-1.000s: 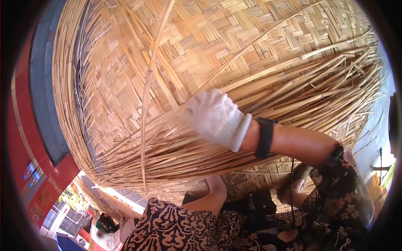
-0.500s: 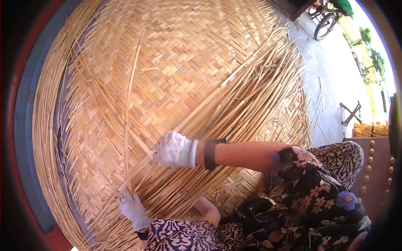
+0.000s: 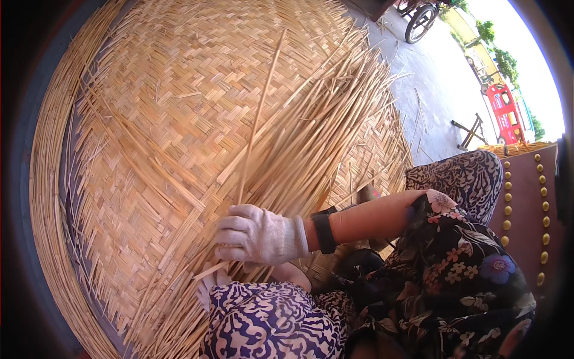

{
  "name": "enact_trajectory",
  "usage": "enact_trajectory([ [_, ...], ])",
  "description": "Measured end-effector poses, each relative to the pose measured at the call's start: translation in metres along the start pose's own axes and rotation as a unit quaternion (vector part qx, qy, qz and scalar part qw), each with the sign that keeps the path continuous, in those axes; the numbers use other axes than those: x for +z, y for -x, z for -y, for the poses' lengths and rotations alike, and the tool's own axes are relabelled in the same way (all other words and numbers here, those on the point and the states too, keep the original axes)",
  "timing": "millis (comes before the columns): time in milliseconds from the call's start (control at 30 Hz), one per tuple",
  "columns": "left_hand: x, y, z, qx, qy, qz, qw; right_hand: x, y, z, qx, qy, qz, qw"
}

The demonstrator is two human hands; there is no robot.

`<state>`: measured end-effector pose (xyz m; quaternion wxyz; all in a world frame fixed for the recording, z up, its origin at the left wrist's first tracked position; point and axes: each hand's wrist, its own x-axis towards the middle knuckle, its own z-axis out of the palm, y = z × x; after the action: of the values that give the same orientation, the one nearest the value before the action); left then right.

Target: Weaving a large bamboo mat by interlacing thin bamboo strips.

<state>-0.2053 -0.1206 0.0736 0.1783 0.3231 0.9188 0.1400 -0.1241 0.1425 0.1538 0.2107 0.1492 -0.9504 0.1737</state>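
My right hand (image 3: 257, 234), in a white knitted glove, curls its fingers round a long split reed strip (image 3: 261, 110). That strip rises from the hand and leans to the far right over the woven mat (image 3: 197, 72). Just below, my gloved left hand (image 3: 209, 286) grips the near part of the strip, whose pale end pokes out to the left. My patterned knee and my right hand partly cover the left one. Under both hands spreads a thick layer of loose reed strips (image 3: 326, 128), running toward the far right.
Along the left side lies a long bundle of reed strips (image 3: 51, 167). Beyond the mat's right edge is a grey floor (image 3: 412, 90) with a small folding stool (image 3: 469, 131). A wheel (image 3: 421, 24), a red vehicle (image 3: 505, 113) and a studded door panel (image 3: 526, 209) are further right.
My right hand has come down next to my left and closed on the upright reed strip. My left hand and the strip have shifted right; the view has turned somewhat too.
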Motion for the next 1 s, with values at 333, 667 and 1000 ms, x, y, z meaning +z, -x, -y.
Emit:
enact_trajectory([
  [333, 0.018, 0.038, 0.05, -0.2, 0.443, 0.049, 0.873, -0.018, 0.016, -0.045, 0.04, 0.034, 0.2, 0.978],
  [667, -0.006, 0.059, 0.048, -0.309, 0.799, -0.087, 0.508, -0.124, 0.006, -0.196, 0.06, 0.213, 0.137, 0.965],
  [1000, -0.138, 0.129, 0.16, -0.034, 0.69, -0.484, 0.537, -0.147, 0.091, -0.278, 0.17, 0.381, 0.145, 0.897],
])
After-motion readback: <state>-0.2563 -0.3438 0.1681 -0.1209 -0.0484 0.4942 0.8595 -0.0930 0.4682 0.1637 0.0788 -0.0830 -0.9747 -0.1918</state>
